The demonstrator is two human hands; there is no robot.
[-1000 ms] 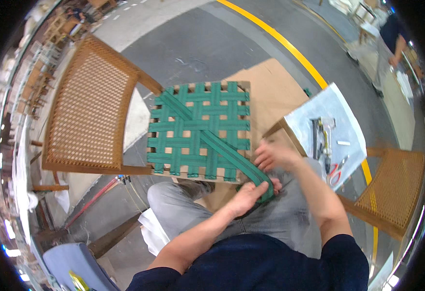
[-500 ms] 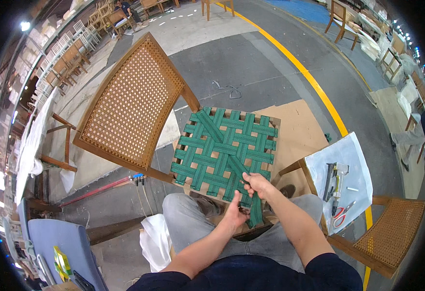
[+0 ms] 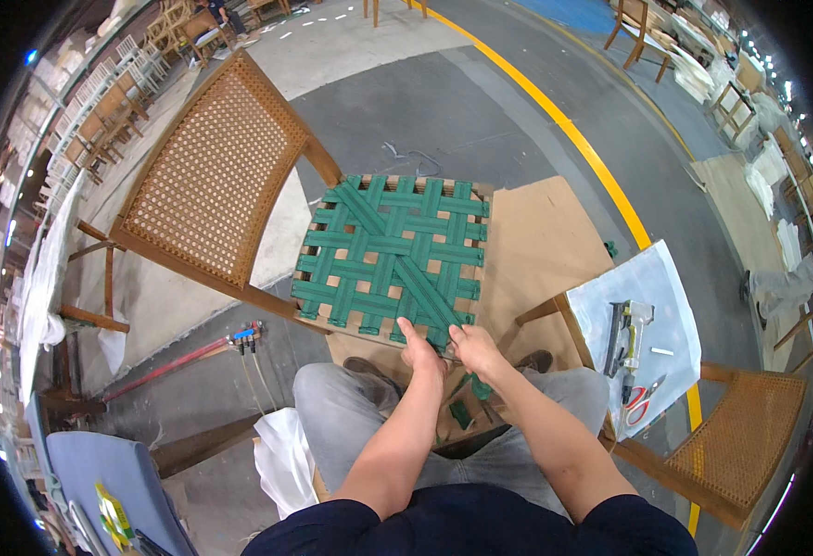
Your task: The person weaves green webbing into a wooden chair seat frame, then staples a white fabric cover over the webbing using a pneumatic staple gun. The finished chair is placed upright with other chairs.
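A wooden chair with a cane back (image 3: 216, 162) stands before me, its seat frame crossed by woven green webbing (image 3: 351, 243). One more green strap (image 3: 425, 292) runs diagonally over the weave, from the back corner toward the near right corner. At that corner my right hand (image 3: 478, 350) is closed on the strap. My left hand (image 3: 422, 350) is closed beside it at the seat's front edge, thumb up, also gripping the strap; its other fingers are mostly hidden. Loose green webbing (image 3: 481, 387) hangs below my right hand, between my knees.
On my right, a second cane-back chair (image 3: 736, 445) carries a white-covered seat (image 3: 675, 315) with a staple gun (image 3: 634, 338) and red-handled scissors (image 3: 643, 403). Cardboard (image 3: 541, 241) lies under the work chair. A red hose (image 3: 170, 366) and a blue-grey padded piece (image 3: 114, 473) are at left.
Both hands have moved up to the seat's near right corner, drawing the diagonal strap down against the weave. The long tail that hung in front now sits lower. My view has shifted slightly.
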